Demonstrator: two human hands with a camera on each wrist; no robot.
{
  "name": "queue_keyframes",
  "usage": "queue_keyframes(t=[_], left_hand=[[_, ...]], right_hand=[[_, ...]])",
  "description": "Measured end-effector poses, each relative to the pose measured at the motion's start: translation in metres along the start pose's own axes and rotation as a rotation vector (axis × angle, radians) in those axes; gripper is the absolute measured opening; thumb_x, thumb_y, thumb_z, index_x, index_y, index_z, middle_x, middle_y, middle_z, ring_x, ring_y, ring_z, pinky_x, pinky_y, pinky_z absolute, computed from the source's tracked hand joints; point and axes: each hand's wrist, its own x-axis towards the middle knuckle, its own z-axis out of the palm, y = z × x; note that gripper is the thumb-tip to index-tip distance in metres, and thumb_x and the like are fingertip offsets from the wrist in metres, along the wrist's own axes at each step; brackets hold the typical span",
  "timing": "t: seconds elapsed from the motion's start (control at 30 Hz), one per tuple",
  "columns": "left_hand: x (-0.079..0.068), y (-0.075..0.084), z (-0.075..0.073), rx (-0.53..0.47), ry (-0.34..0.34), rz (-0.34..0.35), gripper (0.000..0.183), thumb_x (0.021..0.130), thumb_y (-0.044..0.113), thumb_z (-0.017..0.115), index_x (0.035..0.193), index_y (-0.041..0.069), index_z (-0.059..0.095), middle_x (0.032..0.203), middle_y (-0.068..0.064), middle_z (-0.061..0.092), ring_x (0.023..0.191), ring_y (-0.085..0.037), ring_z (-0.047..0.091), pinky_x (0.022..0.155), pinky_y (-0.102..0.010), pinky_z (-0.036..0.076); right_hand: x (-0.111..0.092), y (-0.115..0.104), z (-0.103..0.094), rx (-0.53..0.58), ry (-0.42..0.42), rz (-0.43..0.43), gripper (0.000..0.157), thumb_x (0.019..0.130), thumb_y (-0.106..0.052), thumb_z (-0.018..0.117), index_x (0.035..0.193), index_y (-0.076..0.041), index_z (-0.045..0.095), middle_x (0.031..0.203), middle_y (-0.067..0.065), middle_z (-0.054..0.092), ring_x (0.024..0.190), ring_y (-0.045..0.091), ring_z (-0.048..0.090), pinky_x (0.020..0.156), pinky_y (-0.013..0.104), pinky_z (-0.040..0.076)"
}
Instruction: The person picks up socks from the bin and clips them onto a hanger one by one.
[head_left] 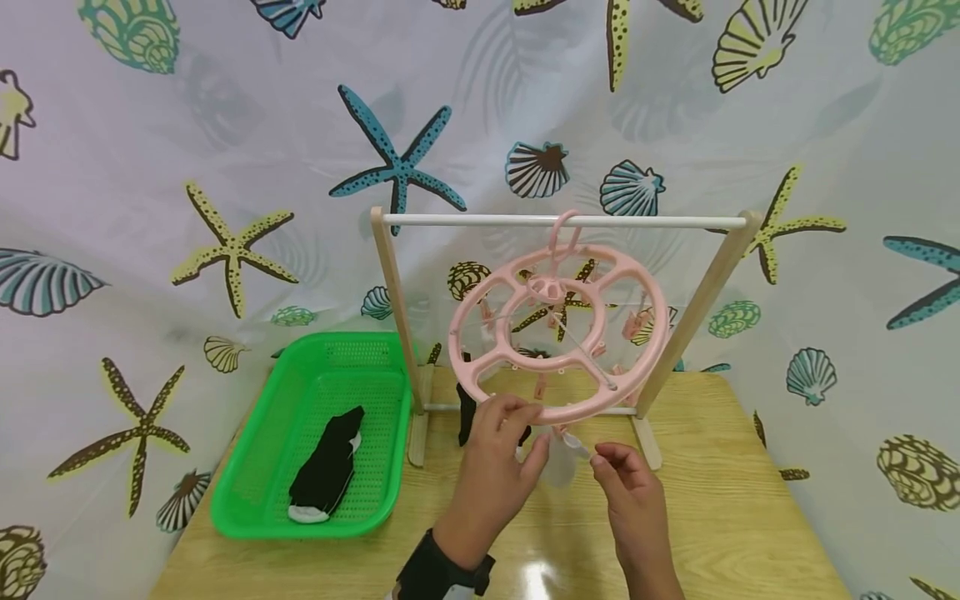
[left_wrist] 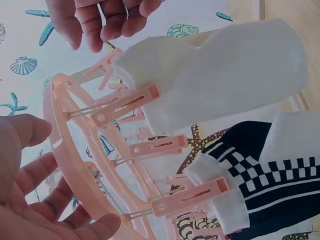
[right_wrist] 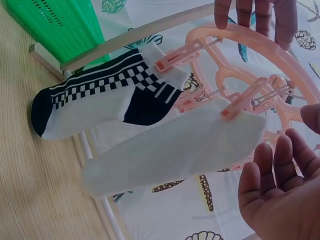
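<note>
A pink round clip hanger (head_left: 555, 414) hangs tilted from a white rail. My left hand (head_left: 491, 467) is at its near rim, with fingertips touching the ring and the thumb apart from it. To the right, my right hand (head_left: 633, 496) is beside the cuff of a white sock (right_wrist: 170, 145), its loosely bent fingers holding nothing. One pink clip (left_wrist: 125, 106) grips that sock near a cuff corner. Beside it hangs a black-and-white checked sock (right_wrist: 100, 95), held by another clip (left_wrist: 190, 197). Both socks are largely hidden behind the hanger and hands in the head view.
A green basket (head_left: 225, 500) stands at the left with a black-and-white sock (head_left: 326, 467) inside. The rail's wooden posts (head_left: 697, 308) rise on both sides of the hanger, on a wood-grain table (head_left: 735, 500). Patterned cloth (head_left: 480, 92) covers the back.
</note>
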Motion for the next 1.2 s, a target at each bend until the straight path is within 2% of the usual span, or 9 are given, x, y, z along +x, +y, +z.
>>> queue_keyframes(t=[0.2, 0.53, 0.77, 0.93, 1.03, 1.1, 1.2], left_hand=[[0.003, -0.002, -0.002, -0.019, 0.024, -0.026, 0.027, 0.085, 0.017, 0.081, 0.108, 0.008, 0.07, 0.109, -0.007, 0.054, 0.106, -0.026, 0.051, 0.086, -0.041, 0.049], [0.008, -0.012, -0.007, -0.013, 0.111, 0.033, 0.026, 0.082, 0.019, 0.084, 0.097, 0.006, 0.067, 0.102, -0.008, 0.055, 0.097, -0.026, 0.053, 0.082, -0.042, 0.049], [0.013, -0.017, -0.013, -0.016, 0.126, 0.056, 0.028, 0.08, 0.022, 0.085, 0.094, 0.006, 0.066, 0.1, -0.008, 0.054, 0.096, -0.026, 0.053, 0.082, -0.041, 0.049], [0.017, -0.022, -0.018, -0.022, 0.134, 0.065, 0.03, 0.078, 0.022, 0.086, 0.092, 0.007, 0.065, 0.098, -0.008, 0.054, 0.092, -0.024, 0.052, 0.078, -0.039, 0.048], [0.018, -0.024, -0.021, -0.033, 0.131, 0.065, 0.03, 0.077, 0.023, 0.087, 0.09, 0.007, 0.065, 0.098, -0.007, 0.054, 0.093, -0.024, 0.053, 0.078, -0.039, 0.047], [0.018, -0.025, -0.023, -0.043, 0.123, 0.057, 0.03, 0.076, 0.024, 0.087, 0.089, 0.007, 0.065, 0.099, -0.007, 0.054, 0.094, -0.024, 0.053, 0.078, -0.038, 0.047], [0.018, -0.026, -0.025, -0.054, 0.114, 0.056, 0.033, 0.074, 0.024, 0.089, 0.088, 0.007, 0.064, 0.101, -0.008, 0.054, 0.095, -0.023, 0.053, 0.077, -0.038, 0.048]], right_hand=[[0.0, 0.002, -0.003, 0.038, 0.036, 0.014, 0.016, 0.098, -0.004, 0.06, 0.107, 0.01, 0.059, 0.091, 0.008, 0.063, 0.086, 0.016, 0.059, 0.08, 0.025, 0.05], [0.005, 0.001, -0.014, 0.056, 0.065, -0.004, 0.019, 0.102, -0.008, 0.054, 0.107, 0.011, 0.057, 0.092, 0.008, 0.062, 0.087, 0.016, 0.06, 0.08, 0.024, 0.051], [0.013, -0.007, -0.018, 0.055, 0.095, -0.033, 0.025, 0.104, -0.013, 0.052, 0.113, 0.01, 0.056, 0.103, 0.008, 0.061, 0.099, 0.019, 0.057, 0.082, 0.022, 0.049], [0.02, -0.015, -0.019, -0.032, 0.013, -0.087, 0.037, 0.107, -0.02, 0.047, 0.133, 0.005, 0.05, 0.121, 0.008, 0.057, 0.113, 0.018, 0.052, 0.087, 0.024, 0.045], [0.025, -0.018, -0.018, -0.078, -0.055, -0.128, 0.041, 0.108, -0.022, 0.043, 0.141, 0.003, 0.046, 0.126, 0.006, 0.056, 0.117, 0.017, 0.05, 0.089, 0.027, 0.043], [0.029, -0.02, -0.018, -0.093, -0.095, -0.161, 0.041, 0.109, -0.023, 0.04, 0.142, 0.001, 0.045, 0.125, 0.004, 0.056, 0.117, 0.017, 0.049, 0.09, 0.03, 0.041], [0.034, -0.021, -0.018, -0.091, -0.149, -0.211, 0.037, 0.109, -0.021, 0.038, 0.136, 0.001, 0.049, 0.111, 0.004, 0.057, 0.109, 0.018, 0.05, 0.088, 0.032, 0.04]])
